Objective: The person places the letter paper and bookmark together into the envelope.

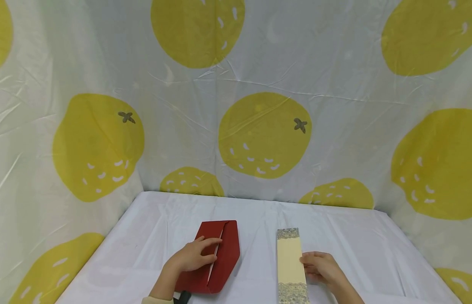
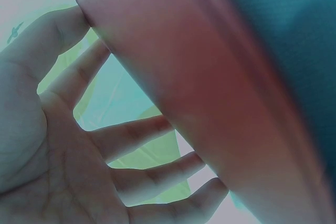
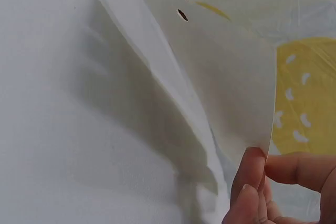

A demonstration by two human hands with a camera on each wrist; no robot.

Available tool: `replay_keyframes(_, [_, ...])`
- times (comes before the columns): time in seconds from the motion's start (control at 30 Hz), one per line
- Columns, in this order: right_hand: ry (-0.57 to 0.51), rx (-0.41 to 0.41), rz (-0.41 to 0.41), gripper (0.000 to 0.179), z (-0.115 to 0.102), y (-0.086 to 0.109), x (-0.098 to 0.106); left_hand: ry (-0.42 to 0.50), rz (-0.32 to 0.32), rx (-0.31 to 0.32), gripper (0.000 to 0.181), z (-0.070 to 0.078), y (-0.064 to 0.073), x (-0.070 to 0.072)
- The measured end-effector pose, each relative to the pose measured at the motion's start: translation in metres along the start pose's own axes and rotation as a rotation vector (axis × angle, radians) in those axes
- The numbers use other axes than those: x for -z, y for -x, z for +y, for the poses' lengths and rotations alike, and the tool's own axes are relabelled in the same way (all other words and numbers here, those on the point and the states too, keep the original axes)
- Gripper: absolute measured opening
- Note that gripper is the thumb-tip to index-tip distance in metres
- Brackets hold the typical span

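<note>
My left hand [image 1: 195, 255] rests on a red envelope [image 1: 228, 255], left of centre on the white cloth. Its fingers are spread over the front panel beside a long pale slit. In the left wrist view the fingertips [image 2: 165, 123] meet the edge of the red panel [image 2: 205, 93]. Further right, my right hand [image 1: 322, 268] pinches the long edge of a cream bookmark [image 1: 290, 259] with grey lace-like print at both ends. The right wrist view shows its plain back, with a small hole near the far end, and the thumb and fingers gripping the near edge.
A white cloth [image 1: 353, 245] covers the table. Behind and beside it hang pale curtains [image 1: 334, 97] printed with big yellow fruit. A dark strap [image 1: 182, 297] shows by the left wrist. White cloth lies between the envelope and the bookmark.
</note>
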State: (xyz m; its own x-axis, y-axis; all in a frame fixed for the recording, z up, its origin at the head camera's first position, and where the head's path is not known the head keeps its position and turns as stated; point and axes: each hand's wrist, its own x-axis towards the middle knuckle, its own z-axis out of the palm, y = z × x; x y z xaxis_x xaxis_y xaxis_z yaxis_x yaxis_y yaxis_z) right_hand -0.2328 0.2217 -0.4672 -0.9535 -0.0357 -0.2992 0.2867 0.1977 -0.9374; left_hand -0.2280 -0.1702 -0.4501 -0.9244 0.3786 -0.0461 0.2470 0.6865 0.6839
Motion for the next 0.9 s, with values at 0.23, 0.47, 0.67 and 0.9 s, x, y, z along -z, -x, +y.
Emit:
replay_keyframes(0.23, [-0.012, 0.011, -0.010, 0.024, -0.008, 0.000, -0.014, -0.005, -0.001, 0.001, 0.046, -0.001, 0.000, 0.000])
replay_keyframes(0.47, [-0.056, 0.035, -0.031, 0.021, -0.014, -0.003, -0.029, -0.005, -0.001, 0.003, 0.045, -0.001, 0.000, 0.000])
replay_keyframes(0.67, [-0.087, 0.054, -0.080, 0.018, -0.022, -0.001, -0.041, -0.005, -0.002, -0.002, 0.045, -0.001, 0.000, 0.000])
replay_keyframes(0.9, [-0.115, 0.064, -0.120, 0.017, -0.028, -0.001, -0.056, -0.010, 0.000, -0.001, 0.045, -0.001, -0.001, 0.000])
